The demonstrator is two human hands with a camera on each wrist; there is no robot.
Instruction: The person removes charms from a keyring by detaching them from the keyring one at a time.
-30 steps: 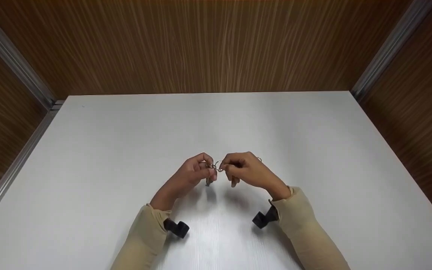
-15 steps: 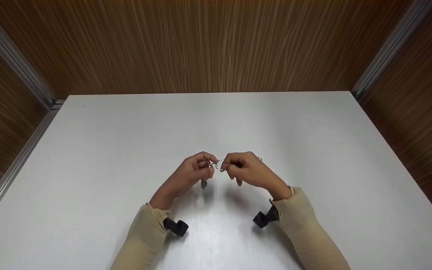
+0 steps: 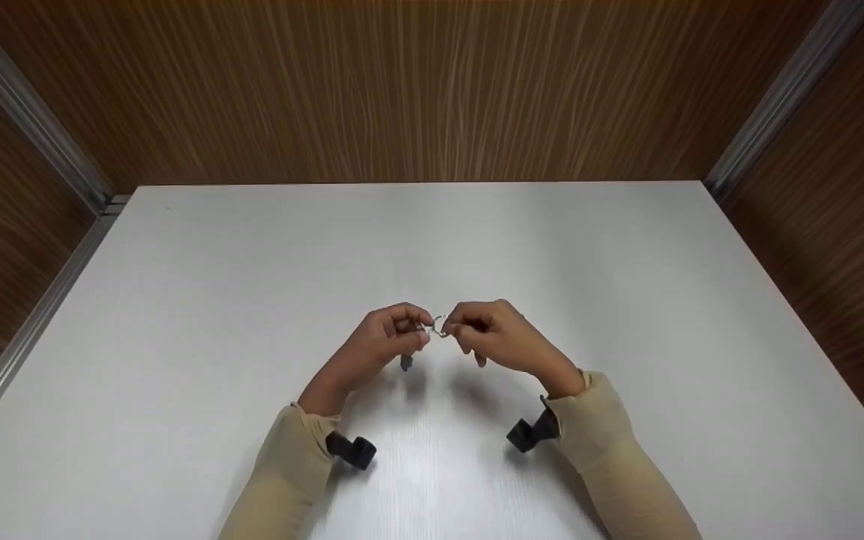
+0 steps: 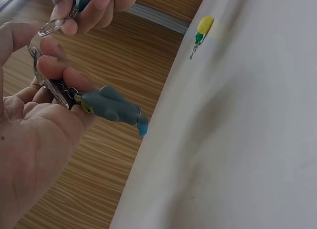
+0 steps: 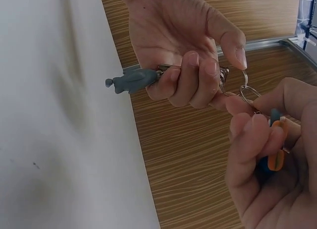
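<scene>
Both hands have come a little closer together than a second ago, and the grey figure that hangs under the left hand sits slightly higher and more to the left in the head view; the sleeves and wrist cameras are almost where they were. Now the left hand (image 3: 391,337) curls its fingers around a bunch of metal rings, and the grey charm (image 4: 113,107) sticks out from under them on a short chain. The right hand (image 3: 488,334) pinches a small key ring (image 5: 248,92) between thumb and forefinger, and in the same hand a blue and orange charm (image 5: 273,157) is pressed against the palm by the other fingers. The two rings meet in the gap between the hands, held in the air above the white table (image 3: 627,300), near the middle of it and somewhat toward the front edge. I cannot tell whether the rings are already linked or only touching. A small yellow and green piece (image 4: 202,30) lies on the table well apart from the hands; it shows only in the left wrist view. I think the main risk is that the thin ring slips from the pinch, because the fingertips cover very little of it, and then the blue and orange charm could drop on the table. Also the split ring may spring back closed if the nail loses its place, and the grey charm can swing and disturb the grip.
</scene>
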